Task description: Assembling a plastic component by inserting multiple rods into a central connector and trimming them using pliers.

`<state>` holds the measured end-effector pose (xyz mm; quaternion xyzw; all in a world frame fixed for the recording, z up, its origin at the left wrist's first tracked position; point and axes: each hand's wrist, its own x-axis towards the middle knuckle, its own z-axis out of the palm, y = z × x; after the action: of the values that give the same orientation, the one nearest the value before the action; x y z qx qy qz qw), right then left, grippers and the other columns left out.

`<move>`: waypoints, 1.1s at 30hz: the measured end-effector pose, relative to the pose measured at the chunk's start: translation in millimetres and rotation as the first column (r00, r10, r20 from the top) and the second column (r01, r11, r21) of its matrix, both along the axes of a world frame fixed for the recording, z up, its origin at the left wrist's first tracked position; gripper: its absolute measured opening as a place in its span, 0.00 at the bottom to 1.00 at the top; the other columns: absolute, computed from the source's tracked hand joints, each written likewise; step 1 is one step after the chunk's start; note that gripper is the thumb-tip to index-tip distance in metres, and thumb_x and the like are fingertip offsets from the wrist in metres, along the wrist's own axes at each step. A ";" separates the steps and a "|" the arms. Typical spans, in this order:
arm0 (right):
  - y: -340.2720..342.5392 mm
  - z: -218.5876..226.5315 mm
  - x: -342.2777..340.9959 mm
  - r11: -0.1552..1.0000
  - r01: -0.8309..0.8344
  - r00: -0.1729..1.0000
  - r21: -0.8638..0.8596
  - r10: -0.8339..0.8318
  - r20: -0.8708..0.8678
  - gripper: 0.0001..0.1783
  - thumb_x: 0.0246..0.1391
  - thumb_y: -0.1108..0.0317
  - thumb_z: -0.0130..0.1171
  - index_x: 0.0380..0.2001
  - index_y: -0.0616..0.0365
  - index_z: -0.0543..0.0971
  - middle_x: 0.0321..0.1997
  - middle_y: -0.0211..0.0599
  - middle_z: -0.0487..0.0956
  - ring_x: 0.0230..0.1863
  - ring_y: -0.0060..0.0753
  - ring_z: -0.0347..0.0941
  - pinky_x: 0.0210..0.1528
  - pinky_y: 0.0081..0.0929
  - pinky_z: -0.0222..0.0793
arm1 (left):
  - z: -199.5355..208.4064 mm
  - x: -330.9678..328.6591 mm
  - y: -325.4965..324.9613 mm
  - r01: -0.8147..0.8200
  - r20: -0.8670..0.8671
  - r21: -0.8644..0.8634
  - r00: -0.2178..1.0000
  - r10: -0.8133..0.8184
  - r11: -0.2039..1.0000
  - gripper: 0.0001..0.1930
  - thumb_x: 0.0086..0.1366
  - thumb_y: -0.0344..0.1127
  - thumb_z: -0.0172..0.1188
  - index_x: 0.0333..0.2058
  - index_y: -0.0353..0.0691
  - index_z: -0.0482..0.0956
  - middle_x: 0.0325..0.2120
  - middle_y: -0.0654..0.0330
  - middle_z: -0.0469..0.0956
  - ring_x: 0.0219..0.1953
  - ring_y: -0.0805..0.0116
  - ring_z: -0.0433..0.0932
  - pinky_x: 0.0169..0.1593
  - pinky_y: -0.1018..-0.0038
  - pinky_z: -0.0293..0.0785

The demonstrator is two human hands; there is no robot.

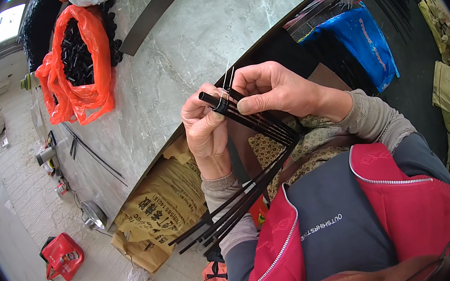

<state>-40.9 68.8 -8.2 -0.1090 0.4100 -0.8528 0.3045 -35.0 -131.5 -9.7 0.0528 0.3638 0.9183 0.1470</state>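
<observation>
Two hands (pixel 233 112) hold black rods (pixel 256 123) beside a grey marble table (pixel 182 46).

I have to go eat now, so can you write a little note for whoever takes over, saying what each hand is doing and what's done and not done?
Left hand: fingers pinch the small black cap-like piece at the top of the bundle of thin black rods.
Right hand: thumb and fingers press the same rods just beside it, with thin pale wire ends sticking up between the hands.
Rods run down across the lap, lower ends fanned out loose.
Orange plastic bag of small black pieces sits on the grey marble table.
Done: rods gathered at top. Left: wire ends still stick up.
</observation>
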 end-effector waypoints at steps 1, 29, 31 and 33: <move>0.4 -0.1 -0.5 1.000 -0.011 1.000 -0.010 0.011 0.006 0.09 0.57 0.68 0.66 0.35 0.58 0.76 0.31 0.21 0.75 0.33 0.10 0.68 0.36 0.13 0.67 | -0.1 -0.9 0.3 0.000 0.003 0.002 1.000 0.000 1.000 0.11 0.54 0.18 0.67 0.37 0.32 0.82 0.34 0.56 0.76 0.40 0.60 0.78 0.48 0.69 0.77; 10.7 -9.7 2.6 0.999 -0.037 0.998 0.013 0.038 -0.048 0.11 0.57 0.65 0.66 0.32 0.57 0.74 0.29 0.20 0.74 0.32 0.08 0.67 0.34 0.12 0.64 | -4.2 1.1 11.5 0.062 0.079 0.060 0.995 -0.066 0.996 0.13 0.54 0.18 0.66 0.39 0.35 0.82 0.36 0.58 0.75 0.40 0.65 0.78 0.47 0.72 0.79; 12.5 -0.6 1.7 1.000 -0.026 0.999 -0.012 0.026 -0.032 0.11 0.57 0.65 0.66 0.33 0.57 0.74 0.30 0.20 0.74 0.33 0.09 0.67 0.36 0.12 0.65 | 5.5 0.6 14.3 0.058 0.094 0.054 0.994 -0.063 0.997 0.13 0.54 0.18 0.66 0.39 0.35 0.82 0.37 0.58 0.75 0.40 0.65 0.78 0.47 0.72 0.78; 12.1 3.1 -0.2 1.000 -0.013 0.999 0.000 0.013 -0.042 0.11 0.58 0.65 0.66 0.34 0.57 0.75 0.31 0.20 0.74 0.34 0.10 0.68 0.37 0.13 0.65 | 15.9 -0.7 15.5 0.033 0.124 0.012 0.992 -0.034 0.999 0.14 0.54 0.18 0.66 0.40 0.36 0.82 0.38 0.58 0.76 0.41 0.66 0.78 0.47 0.73 0.78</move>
<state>-41.1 80.8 -5.1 -0.1296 0.4153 -0.8485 0.3013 -35.7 -116.0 6.2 0.0024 0.3486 0.9190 0.1844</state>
